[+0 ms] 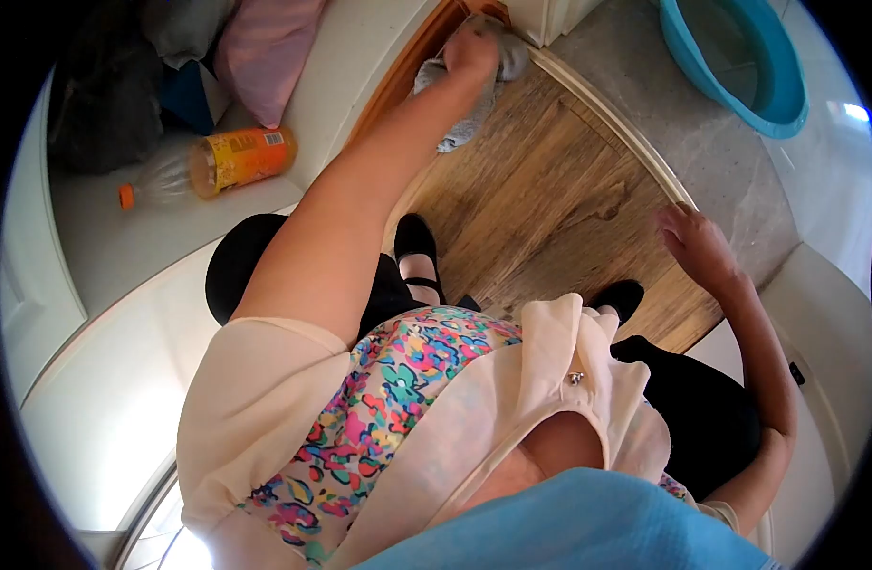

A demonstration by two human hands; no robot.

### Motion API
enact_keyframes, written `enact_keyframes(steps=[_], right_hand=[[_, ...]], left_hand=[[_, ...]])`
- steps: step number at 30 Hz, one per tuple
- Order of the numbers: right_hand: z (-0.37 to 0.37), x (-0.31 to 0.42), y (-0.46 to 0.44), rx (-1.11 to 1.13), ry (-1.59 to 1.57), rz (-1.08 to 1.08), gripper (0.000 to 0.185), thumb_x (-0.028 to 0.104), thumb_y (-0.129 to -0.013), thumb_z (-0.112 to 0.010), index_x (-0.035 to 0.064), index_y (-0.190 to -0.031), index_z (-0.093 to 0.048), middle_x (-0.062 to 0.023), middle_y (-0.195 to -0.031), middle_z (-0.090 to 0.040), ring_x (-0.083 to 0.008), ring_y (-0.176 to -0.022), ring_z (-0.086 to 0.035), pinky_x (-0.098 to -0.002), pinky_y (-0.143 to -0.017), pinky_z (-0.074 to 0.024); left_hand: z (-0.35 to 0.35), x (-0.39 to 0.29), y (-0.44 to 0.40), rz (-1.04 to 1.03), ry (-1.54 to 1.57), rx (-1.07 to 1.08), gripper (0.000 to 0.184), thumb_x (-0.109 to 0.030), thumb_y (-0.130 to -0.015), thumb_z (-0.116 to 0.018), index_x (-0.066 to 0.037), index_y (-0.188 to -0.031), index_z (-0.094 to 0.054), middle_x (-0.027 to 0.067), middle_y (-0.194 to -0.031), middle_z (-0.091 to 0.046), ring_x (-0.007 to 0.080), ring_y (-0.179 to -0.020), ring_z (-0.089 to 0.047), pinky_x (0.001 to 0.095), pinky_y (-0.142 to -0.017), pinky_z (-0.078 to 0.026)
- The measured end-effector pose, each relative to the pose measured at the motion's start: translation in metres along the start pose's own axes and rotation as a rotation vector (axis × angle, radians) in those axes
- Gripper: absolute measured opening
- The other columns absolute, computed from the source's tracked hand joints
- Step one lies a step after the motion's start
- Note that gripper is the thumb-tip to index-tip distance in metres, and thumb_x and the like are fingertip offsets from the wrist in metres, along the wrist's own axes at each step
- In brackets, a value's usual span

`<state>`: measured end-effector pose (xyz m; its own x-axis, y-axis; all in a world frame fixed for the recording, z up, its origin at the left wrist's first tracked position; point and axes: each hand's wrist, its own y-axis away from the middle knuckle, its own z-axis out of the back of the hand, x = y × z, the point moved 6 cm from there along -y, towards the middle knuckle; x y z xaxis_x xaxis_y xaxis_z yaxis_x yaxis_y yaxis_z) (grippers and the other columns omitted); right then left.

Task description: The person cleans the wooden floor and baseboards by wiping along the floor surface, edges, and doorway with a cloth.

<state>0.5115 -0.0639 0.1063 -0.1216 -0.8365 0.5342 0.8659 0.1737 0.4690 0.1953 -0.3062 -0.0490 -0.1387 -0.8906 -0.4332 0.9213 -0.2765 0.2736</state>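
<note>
My left hand (472,52) is closed on a grey cloth (466,126), pressed down at the top of the wood-look floor (512,190), beside a brown wooden frame. Parts of the cloth stick out on both sides of the hand. My right hand (697,245) is at the right, its fingertips touching or just over the pale curved threshold strip (618,122). It holds nothing that I can see, and its fingers are slightly bent and apart.
A blue basin (787,112) stands on grey tile (730,171) at the upper right. An orange-labelled plastic bottle (241,160) lies at the left, near a pink cushion (267,57) and dark fabric (103,95). My black shoes (417,237) are on the floor between my arms.
</note>
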Motion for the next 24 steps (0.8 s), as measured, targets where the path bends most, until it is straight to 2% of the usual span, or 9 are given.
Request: enact_keyframes(steps=[4, 6, 8, 13, 15, 17, 21, 23, 24], right_hand=[[-0.004, 0.001, 0.001, 0.051, -0.015, -0.019, 0.014, 0.005, -0.088, -0.058, 0.0013, -0.101, -0.058, -0.0189, -0.103, -0.062, -0.0395, -0.095, -0.061, -0.0448, -0.082, -0.0500], [-0.001, 0.004, 0.000, 0.044, 0.005, -0.023, 0.012, 0.007, -0.090, -0.057, 0.0004, -0.100, -0.057, -0.0203, -0.102, -0.062, -0.0399, -0.094, -0.062, -0.0459, -0.081, -0.0503], [0.000, 0.004, 0.001, 0.044, 0.023, -0.034, 0.012, 0.009, -0.092, -0.056, -0.0005, -0.100, -0.056, -0.0217, -0.101, -0.063, -0.0403, -0.092, -0.063, -0.0470, -0.079, -0.0507], [0.000, 0.010, 0.003, 0.013, 0.046, 0.013, 0.012, 0.010, -0.092, -0.057, -0.0001, -0.099, -0.055, -0.0214, -0.098, -0.062, -0.0407, -0.091, -0.063, -0.0470, -0.078, -0.0507], [-0.001, 0.012, 0.003, 0.012, 0.042, 0.030, 0.012, 0.009, -0.092, -0.057, 0.0000, -0.099, -0.054, -0.0214, -0.097, -0.062, -0.0411, -0.090, -0.062, -0.0474, -0.078, -0.0506], [-0.002, 0.011, 0.002, 0.015, 0.035, 0.053, 0.012, 0.009, -0.091, -0.057, 0.0002, -0.099, -0.054, -0.0214, -0.096, -0.061, -0.0416, -0.090, -0.062, -0.0478, -0.078, -0.0505], [-0.002, 0.002, -0.006, 0.045, 0.037, -0.017, 0.014, 0.006, -0.086, -0.056, 0.0025, -0.100, -0.058, -0.0189, -0.100, -0.061, -0.0399, -0.093, -0.060, -0.0457, -0.080, -0.0492], [-0.001, 0.001, -0.006, 0.039, 0.047, -0.039, 0.014, 0.006, -0.086, -0.057, 0.0027, -0.100, -0.058, -0.0192, -0.100, -0.061, -0.0402, -0.093, -0.060, -0.0461, -0.079, -0.0491], [-0.002, 0.001, -0.006, 0.036, 0.041, -0.032, 0.014, 0.006, -0.086, -0.057, 0.0027, -0.100, -0.058, -0.0192, -0.099, -0.061, -0.0403, -0.093, -0.060, -0.0461, -0.079, -0.0492]], left_hand=[[-0.013, 0.050, -0.043, 0.324, 1.164, -0.080, 0.036, -0.022, -0.092, -0.054, -0.006, -0.124, -0.055, 0.0176, -0.109, -0.062, 0.0345, -0.104, -0.061, 0.0481, -0.082, -0.051], [-0.017, 0.053, -0.062, 0.398, 1.461, -0.106, 0.035, -0.023, -0.092, -0.054, -0.005, -0.122, -0.055, 0.0179, -0.108, -0.062, 0.0351, -0.104, -0.061, 0.0484, -0.082, -0.051], [-0.020, 0.036, -0.069, 0.485, 1.620, -0.087, 0.024, -0.020, -0.096, -0.052, -0.002, -0.112, -0.055, 0.0186, -0.100, -0.061, 0.0335, -0.072, -0.061, 0.0449, -0.064, -0.049], [-0.030, 0.018, -0.056, 0.262, 0.895, -0.050, 0.033, -0.025, -0.098, -0.049, 0.000, -0.120, -0.051, 0.0176, -0.101, -0.060, 0.0318, -0.077, -0.061, 0.0424, -0.068, -0.051], [-0.006, -0.005, -0.001, -0.026, 0.160, -0.333, 0.033, -0.024, -0.094, -0.050, -0.002, -0.118, -0.055, 0.0190, -0.108, -0.062, 0.0373, -0.104, -0.060, 0.0465, -0.086, -0.049], [-0.037, -0.017, 0.036, -0.156, -0.075, 0.098, 0.035, -0.027, -0.095, -0.050, 0.000, -0.116, -0.055, 0.0205, -0.114, -0.060, 0.0379, -0.108, -0.058, 0.0462, -0.090, -0.046], [-0.047, -0.030, 0.050, -0.072, 0.105, 0.158, 0.034, -0.027, -0.095, -0.050, 0.000, -0.115, -0.055, 0.0223, -0.115, -0.059, 0.0378, -0.110, -0.056, 0.0473, -0.090, -0.046], [-0.023, -0.009, 0.031, 0.161, 0.360, -0.013, 0.034, -0.029, -0.095, -0.048, -0.002, -0.115, -0.056, 0.0210, -0.109, -0.061, 0.0347, -0.105, -0.060, 0.0466, -0.085, -0.046], [-0.048, 0.044, -0.008, 0.428, 0.965, -0.125, 0.035, -0.024, -0.096, -0.048, -0.002, -0.122, -0.056, 0.0205, -0.095, -0.061, 0.0345, -0.092, -0.062, 0.0457, -0.080, -0.050]])
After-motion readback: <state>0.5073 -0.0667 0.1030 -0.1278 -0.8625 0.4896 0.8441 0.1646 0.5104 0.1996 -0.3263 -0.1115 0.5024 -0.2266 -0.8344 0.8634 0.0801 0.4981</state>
